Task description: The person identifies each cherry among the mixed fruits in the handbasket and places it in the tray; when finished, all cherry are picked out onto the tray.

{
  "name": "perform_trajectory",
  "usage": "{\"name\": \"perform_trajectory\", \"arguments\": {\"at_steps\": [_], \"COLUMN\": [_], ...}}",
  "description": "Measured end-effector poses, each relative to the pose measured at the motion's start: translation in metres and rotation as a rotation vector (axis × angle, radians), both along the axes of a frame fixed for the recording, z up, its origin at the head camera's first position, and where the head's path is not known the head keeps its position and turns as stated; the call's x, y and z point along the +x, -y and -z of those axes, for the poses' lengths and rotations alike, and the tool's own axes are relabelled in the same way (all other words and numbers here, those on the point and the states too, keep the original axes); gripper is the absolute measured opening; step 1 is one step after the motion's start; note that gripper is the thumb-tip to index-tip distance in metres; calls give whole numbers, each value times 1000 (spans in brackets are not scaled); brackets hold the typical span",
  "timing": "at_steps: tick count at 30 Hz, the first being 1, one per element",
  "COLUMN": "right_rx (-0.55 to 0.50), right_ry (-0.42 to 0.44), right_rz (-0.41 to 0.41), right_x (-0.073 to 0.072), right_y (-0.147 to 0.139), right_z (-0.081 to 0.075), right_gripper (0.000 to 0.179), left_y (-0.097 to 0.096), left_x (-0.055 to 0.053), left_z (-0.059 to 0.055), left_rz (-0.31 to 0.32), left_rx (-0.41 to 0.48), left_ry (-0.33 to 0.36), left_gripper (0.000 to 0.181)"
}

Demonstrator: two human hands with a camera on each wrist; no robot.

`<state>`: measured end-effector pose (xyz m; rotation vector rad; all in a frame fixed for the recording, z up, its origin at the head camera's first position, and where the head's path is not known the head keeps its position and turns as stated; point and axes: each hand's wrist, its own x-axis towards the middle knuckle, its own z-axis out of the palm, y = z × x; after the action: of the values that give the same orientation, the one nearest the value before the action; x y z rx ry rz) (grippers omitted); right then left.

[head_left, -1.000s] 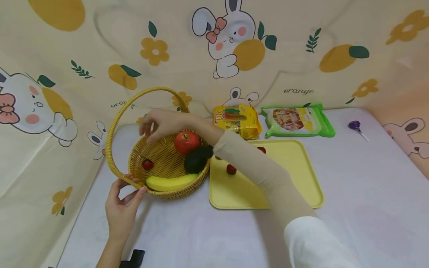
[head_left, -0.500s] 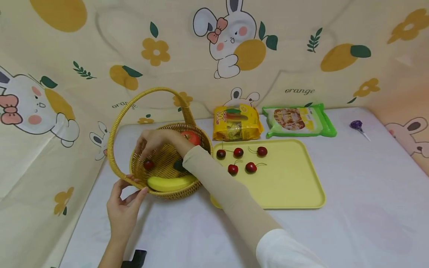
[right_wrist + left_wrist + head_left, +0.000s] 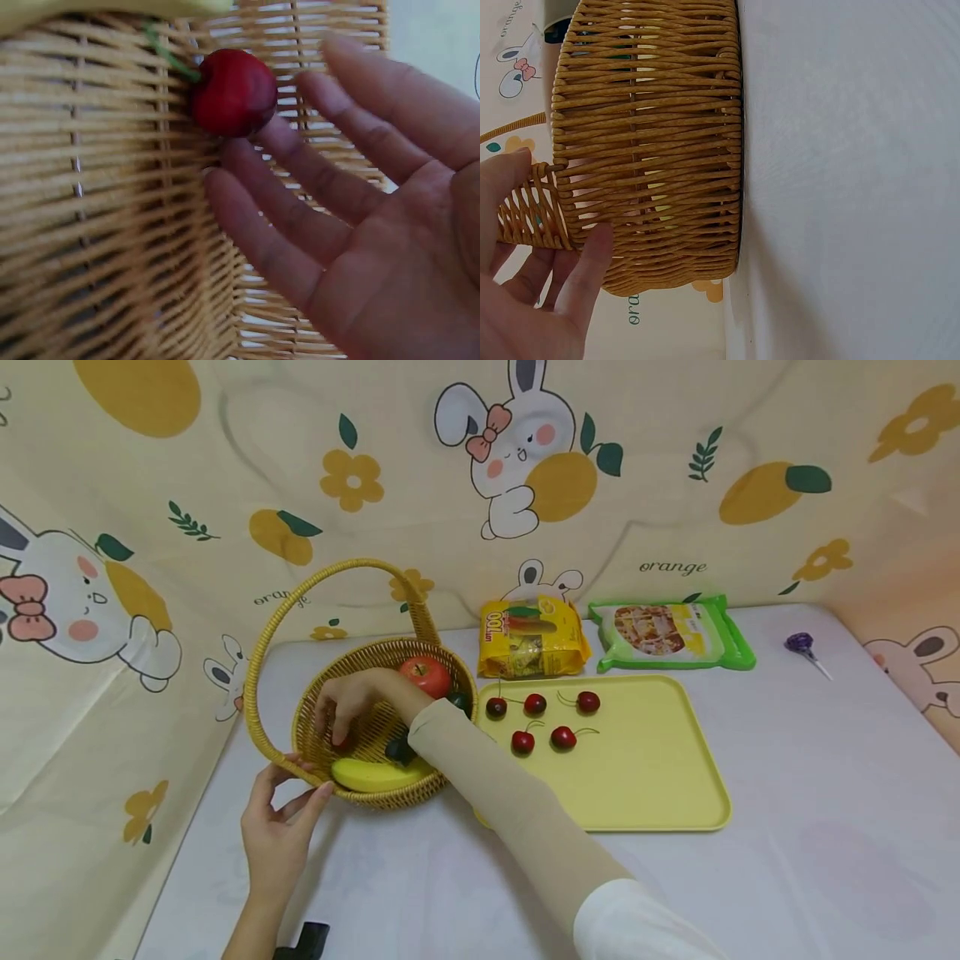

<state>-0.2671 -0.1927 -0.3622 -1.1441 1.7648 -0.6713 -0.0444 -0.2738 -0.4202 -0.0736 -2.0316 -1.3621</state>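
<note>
My left hand [image 3: 277, 831] grips the yellow wicker basket [image 3: 405, 797] at its near left rim, where the handle [image 3: 526, 217] joins. In the left wrist view the thumb presses the woven side. Inside the basket, my right hand [image 3: 356, 697] reaches down with fingers spread. Its fingertips are at a dark red cherry [image 3: 232, 94] with a green stem, and the thumb stands apart from it. The head view mostly hides that cherry behind the fingers. A banana [image 3: 378, 775], a round red fruit [image 3: 425, 677] and a partly hidden dark green fruit [image 3: 459, 700] share the basket.
Right of the basket lies a yellow tray [image 3: 637, 777] with several stemmed cherries [image 3: 563, 738]. Behind it are a yellow snack packet [image 3: 532, 639] and a green packet [image 3: 667, 633]. A purple lollipop [image 3: 801, 643] lies far right. The handle [image 3: 258, 668] arches over the basket.
My right hand has come down from above the basket to the cherry inside it. The right forearm has swung left, uncovering the cherries on the tray. My left hand keeps its grip.
</note>
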Motion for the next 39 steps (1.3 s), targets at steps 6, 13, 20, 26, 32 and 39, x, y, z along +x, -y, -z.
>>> {"name": "perform_trajectory", "arguments": {"at_steps": [6, 13, 20, 26, 32, 39], "right_rx": [78, 133, 113, -74, -268, -545], "right_ry": [91, 131, 167, 136, 24, -155], "right_rz": [-27, -47, -67, -63, -40, 73], "right_x": [1, 1, 1, 1, 5, 11], "right_y": [-2, -2, -3, -3, -25, -99], "right_z": [3, 5, 4, -7, -40, -73], "right_gripper": [32, 36, 29, 27, 28, 26], "left_y": [1, 1, 0, -1, -1, -1], "left_x": [0, 0, 1, 1, 2, 3], "left_z": [2, 2, 0, -1, -3, -5], "left_rz": [-2, 2, 2, 7, 0, -5], "left_rx": [-6, 3, 20, 26, 36, 15], "left_ry": [-6, -4, 18, 11, 36, 31], "left_gripper": [55, 55, 55, 53, 54, 54]}}
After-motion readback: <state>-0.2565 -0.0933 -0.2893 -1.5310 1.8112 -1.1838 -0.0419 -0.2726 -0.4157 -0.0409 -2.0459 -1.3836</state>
